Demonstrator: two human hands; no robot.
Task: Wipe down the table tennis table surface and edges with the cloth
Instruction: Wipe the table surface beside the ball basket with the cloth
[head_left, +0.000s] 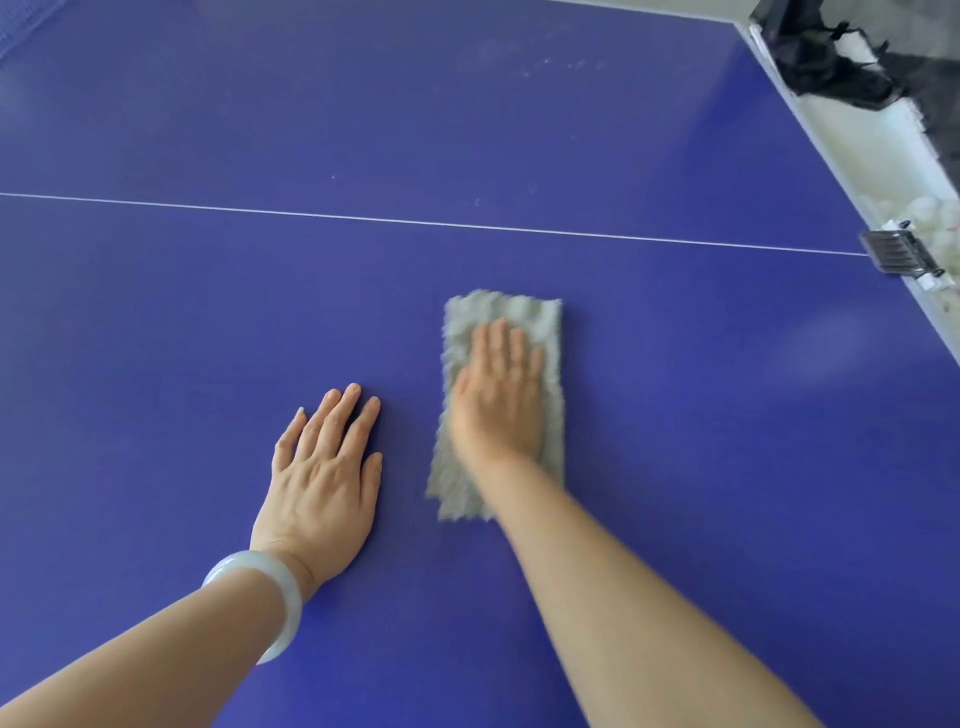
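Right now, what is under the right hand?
A grey cloth lies flat under the right hand, which presses it onto the blue table. The cloth's middle, and the table surface beneath the cloth, are covered and cannot be seen.

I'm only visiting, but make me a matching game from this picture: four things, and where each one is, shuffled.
Things:
1 cloth
2 left hand
3 bangle
4 white line

Places:
A flat on the bare blue table
B round the left wrist
C beneath the right hand
D crossing the table beyond both hands

Pairs: 1-C, 2-A, 3-B, 4-D
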